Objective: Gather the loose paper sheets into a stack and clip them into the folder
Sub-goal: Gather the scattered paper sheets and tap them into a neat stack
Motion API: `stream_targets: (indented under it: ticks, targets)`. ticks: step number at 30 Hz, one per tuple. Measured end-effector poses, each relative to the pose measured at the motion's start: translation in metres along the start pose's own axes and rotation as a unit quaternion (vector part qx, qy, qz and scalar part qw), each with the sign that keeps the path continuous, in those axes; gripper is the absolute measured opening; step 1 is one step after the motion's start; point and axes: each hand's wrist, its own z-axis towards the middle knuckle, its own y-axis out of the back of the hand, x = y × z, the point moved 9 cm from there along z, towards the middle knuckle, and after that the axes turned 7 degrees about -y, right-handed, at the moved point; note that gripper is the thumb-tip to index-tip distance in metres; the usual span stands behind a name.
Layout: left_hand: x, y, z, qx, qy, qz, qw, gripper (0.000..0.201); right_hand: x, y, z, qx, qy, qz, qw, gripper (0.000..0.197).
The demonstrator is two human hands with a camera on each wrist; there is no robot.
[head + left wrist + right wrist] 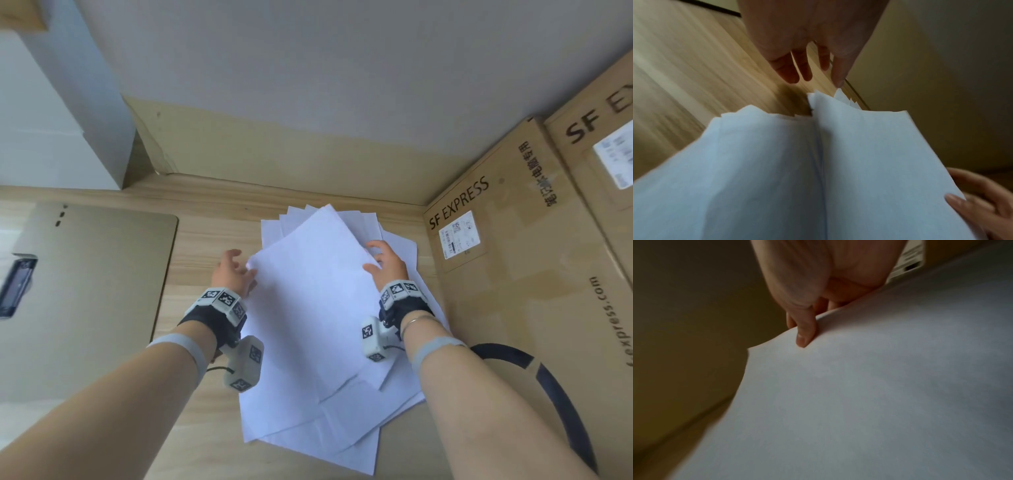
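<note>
Several loose white paper sheets lie fanned in an untidy pile on the wooden desk. The top sheet is lifted and bowed between my hands. My right hand pinches its right edge, thumb on top and fingers underneath. My left hand hovers at the sheet's left corner with fingers straight and spread, holding nothing. The tan folder lies flat at the left, with a dark clip at its left edge.
Two tall SF Express cardboard boxes stand close on the right of the pile. A white box sits at the back left. A black cable loop lies by my right forearm. The wall is right behind the papers.
</note>
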Motion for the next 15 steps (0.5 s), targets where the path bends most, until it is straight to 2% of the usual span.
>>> stream_targets:
  ticks: [2,5,8,11,13,15]
  targets:
    - [-0.004,-0.008,-0.002,0.006,0.01,-0.087,0.996,0.069,-0.005,0.013,-0.001,-0.004,-0.005,0.093,0.996,0.04]
    - [-0.007,-0.031,-0.009,0.076,0.034,-0.136,0.987,0.085,-0.012,0.015,-0.007,0.004,-0.016,0.169,0.985,0.038]
    - [-0.007,-0.049,-0.015,0.128,0.062,-0.188,0.972,0.072,-0.02,0.001,-0.014,0.018,-0.039,0.229,0.972,0.04]
    - [-0.004,-0.045,-0.01,0.095,0.065,-0.202,0.973,0.08,-0.027,-0.023,-0.025,0.042,-0.077,0.278,0.957,0.048]
    - [0.002,-0.039,-0.009,0.075,0.085,-0.224,0.968,0.071,-0.03,-0.041,-0.031,0.071,-0.09,0.299,0.947,0.056]
    - [0.005,-0.034,-0.012,0.075,0.105,-0.191,0.973,0.052,-0.03,-0.055,-0.034,0.105,-0.09,0.285,0.949,0.062]
